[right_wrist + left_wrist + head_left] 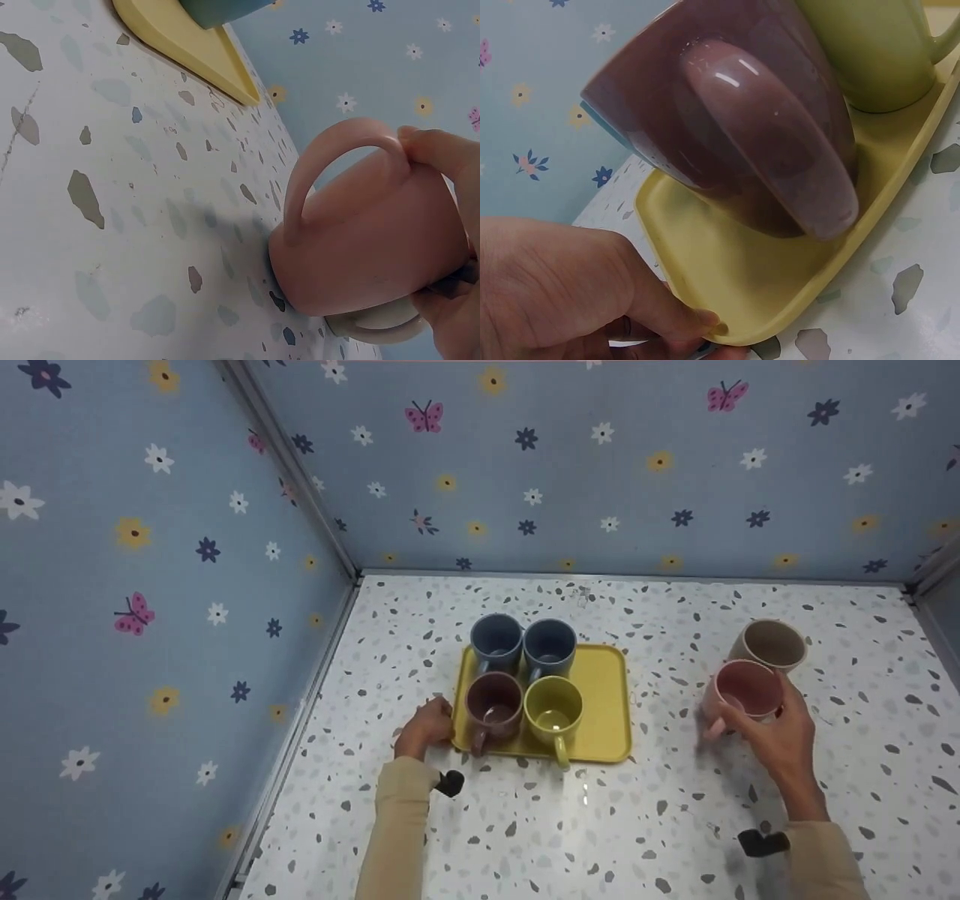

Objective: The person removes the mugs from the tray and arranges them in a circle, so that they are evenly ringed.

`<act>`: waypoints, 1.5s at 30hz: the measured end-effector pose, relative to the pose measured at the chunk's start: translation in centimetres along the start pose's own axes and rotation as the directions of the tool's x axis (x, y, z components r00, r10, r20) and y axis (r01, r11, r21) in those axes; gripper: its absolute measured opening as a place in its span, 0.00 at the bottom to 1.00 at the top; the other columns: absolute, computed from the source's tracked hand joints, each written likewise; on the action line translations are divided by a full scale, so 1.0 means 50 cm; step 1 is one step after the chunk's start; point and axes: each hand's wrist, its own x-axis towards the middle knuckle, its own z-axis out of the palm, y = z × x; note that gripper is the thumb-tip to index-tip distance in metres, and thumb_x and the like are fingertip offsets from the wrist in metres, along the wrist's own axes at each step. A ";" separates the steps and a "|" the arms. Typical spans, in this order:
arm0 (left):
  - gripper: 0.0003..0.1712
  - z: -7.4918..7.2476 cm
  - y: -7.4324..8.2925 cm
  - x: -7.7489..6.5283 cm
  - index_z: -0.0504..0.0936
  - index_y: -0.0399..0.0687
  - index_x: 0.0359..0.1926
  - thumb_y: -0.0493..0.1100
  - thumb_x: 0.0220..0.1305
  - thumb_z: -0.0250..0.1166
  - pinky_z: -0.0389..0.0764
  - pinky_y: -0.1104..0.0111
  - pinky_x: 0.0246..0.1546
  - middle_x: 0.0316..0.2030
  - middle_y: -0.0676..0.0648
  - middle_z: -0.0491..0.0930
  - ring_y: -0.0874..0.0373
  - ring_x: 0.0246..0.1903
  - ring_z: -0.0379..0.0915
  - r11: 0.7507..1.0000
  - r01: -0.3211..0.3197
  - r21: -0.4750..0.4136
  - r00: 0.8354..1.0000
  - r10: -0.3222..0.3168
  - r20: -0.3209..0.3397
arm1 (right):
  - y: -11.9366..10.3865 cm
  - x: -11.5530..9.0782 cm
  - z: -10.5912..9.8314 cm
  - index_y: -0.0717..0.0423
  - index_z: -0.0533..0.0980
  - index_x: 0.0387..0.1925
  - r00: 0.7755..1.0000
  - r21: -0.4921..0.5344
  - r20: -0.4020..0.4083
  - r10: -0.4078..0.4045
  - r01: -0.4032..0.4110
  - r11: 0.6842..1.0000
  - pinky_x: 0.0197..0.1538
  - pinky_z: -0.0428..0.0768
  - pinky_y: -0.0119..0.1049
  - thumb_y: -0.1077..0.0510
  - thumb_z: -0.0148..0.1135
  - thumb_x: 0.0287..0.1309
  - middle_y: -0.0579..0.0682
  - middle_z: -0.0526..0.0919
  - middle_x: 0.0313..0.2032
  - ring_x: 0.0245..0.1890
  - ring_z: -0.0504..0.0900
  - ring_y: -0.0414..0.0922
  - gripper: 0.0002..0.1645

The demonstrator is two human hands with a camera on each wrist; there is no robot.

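Arms (395, 840) spread | right fingers (792, 705) round pink mug (367, 232) | left fingers (439, 715) pinch tray (604, 705)

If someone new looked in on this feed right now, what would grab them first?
Probably the bright yellow tray mid-table, carrying two blue mugs behind a maroon mug and a yellow-green mug. The left hand grips its near-left corner. Off to the right, the right hand holds a pink mug near a beige mug.
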 end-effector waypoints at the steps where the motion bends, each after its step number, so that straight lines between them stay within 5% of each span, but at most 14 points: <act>1: 0.15 0.000 0.000 0.000 0.72 0.40 0.41 0.32 0.50 0.57 0.72 0.61 0.42 0.40 0.42 0.75 0.49 0.39 0.70 1.000 0.000 -0.001 1.000 0.000 -0.001 | 0.001 0.000 -0.001 0.37 0.61 0.69 1.000 0.003 -0.001 0.000 0.000 1.000 0.65 0.64 0.51 0.46 0.78 0.39 0.50 0.69 0.63 0.64 0.66 0.48 0.54; 26: 0.11 -0.002 0.000 -0.002 0.72 0.43 0.40 0.35 0.53 0.58 0.70 0.65 0.37 0.39 0.44 0.74 0.51 0.38 0.70 0.999 0.028 -0.016 1.000 -0.028 -0.004 | 0.015 -0.003 -0.009 0.41 0.61 0.69 0.999 -0.005 -0.053 0.003 -0.003 1.000 0.66 0.64 0.48 0.47 0.78 0.39 0.50 0.69 0.62 0.63 0.66 0.47 0.54; 38: 0.13 -0.004 0.000 -0.002 0.73 0.43 0.43 0.36 0.54 0.60 0.72 0.63 0.39 0.41 0.43 0.75 0.51 0.39 0.70 0.999 0.048 -0.011 0.999 -0.048 0.008 | 0.016 -0.003 -0.021 0.39 0.56 0.71 0.995 -0.044 -0.032 0.099 -0.100 0.994 0.69 0.60 0.47 0.42 0.76 0.40 0.49 0.64 0.67 0.69 0.61 0.47 0.58; 45: 0.11 -0.002 -0.003 0.000 0.71 0.43 0.41 0.36 0.55 0.59 0.72 0.61 0.42 0.40 0.43 0.74 0.50 0.40 0.69 0.999 0.036 0.004 0.999 -0.036 0.007 | 0.020 -0.005 -0.021 0.39 0.60 0.69 0.997 -0.020 -0.066 0.031 -0.032 0.999 0.68 0.62 0.47 0.45 0.76 0.42 0.51 0.67 0.64 0.65 0.65 0.47 0.53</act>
